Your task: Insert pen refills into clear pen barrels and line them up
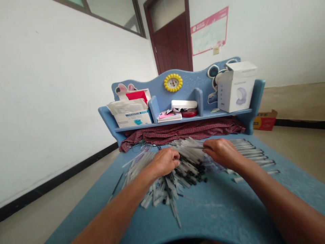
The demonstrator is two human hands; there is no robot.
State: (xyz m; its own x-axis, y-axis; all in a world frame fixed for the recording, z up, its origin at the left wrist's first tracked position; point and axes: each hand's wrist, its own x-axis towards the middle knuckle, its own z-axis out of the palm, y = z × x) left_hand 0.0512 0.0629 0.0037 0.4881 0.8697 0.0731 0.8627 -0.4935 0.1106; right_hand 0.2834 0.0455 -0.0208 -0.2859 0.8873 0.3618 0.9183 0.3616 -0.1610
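Observation:
A heap of clear plastic pen barrels [137,167] with black pen caps and tips mixed in lies across the blue desk [213,213]. My left hand [165,162] is over the middle of the heap, fingers curled inward; what they pinch, if anything, is hidden. My right hand [220,150] is closed at the heap's right side. From its fingertips a thin pen piece [194,147] points left; whether it is a refill or a barrel is hard to tell. Right of that hand, assembled-looking pens [254,154] lie in a row.
Behind the heap, a red checked cloth [182,131] is bunched beneath the blue shelf [177,121]. On the shelf stand a mask box [134,117], small papers [169,117], a red round tin [189,113] and a white carton [236,89]. A loose dark refill [117,184] lies at left.

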